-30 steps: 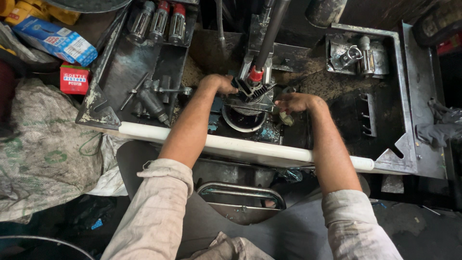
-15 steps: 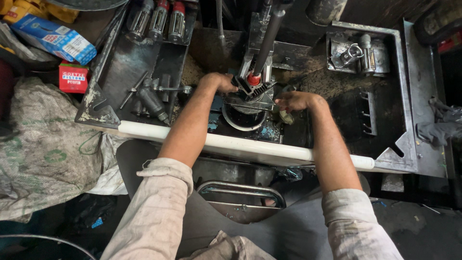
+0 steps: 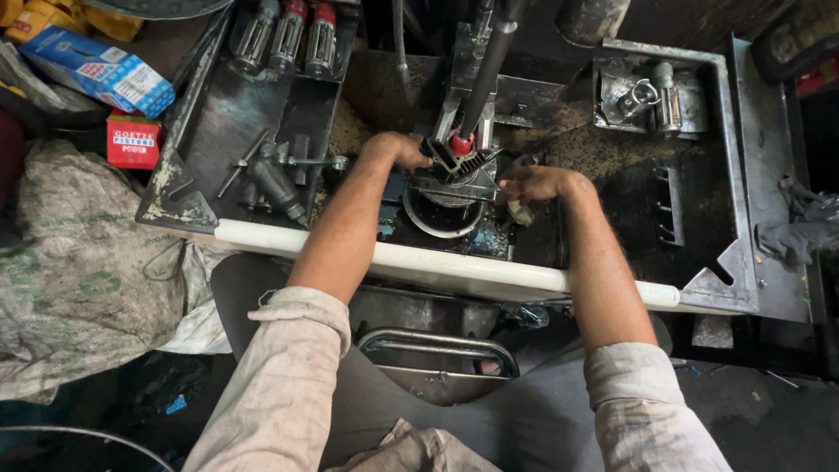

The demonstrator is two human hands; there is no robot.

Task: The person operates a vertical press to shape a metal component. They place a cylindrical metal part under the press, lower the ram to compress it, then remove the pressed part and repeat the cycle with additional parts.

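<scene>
**Both hands on a finned metal part under the press column**

At the far left a blue carton (image 3: 98, 72) and a small red box (image 3: 133, 140) lie beside a grey woven sack (image 3: 79, 280). Next comes the greasy steel tray (image 3: 236, 114), with loose dark tools and three red-capped cylinders (image 3: 288, 35) along its far edge. A white pipe (image 3: 437, 260) runs along the near edge of the bench.

The left hand (image 3: 398, 150) comes in from the left and is curled against the left side of the finned metal part (image 3: 459, 170); its fingers seem closed on the part, though the fingertips are hidden behind it. The part sits at the middle of the bench, directly above a round steel ring (image 3: 441, 214) and below a dark upright rod (image 3: 489, 70) with a red tip. It looks grey, oily and ribbed, and its long axis seems to lie across the bench, between the two hands.

The right hand (image 3: 535, 183) touches the part's right end, fingers bent inward in a partial grip. Both hands are about equally near, one at each end.

Further right, a small clamp fixture (image 3: 651, 96) stands in a corner of the steel frame (image 3: 743, 175), and a grey rag (image 3: 800, 232) hangs at the edge.
</scene>
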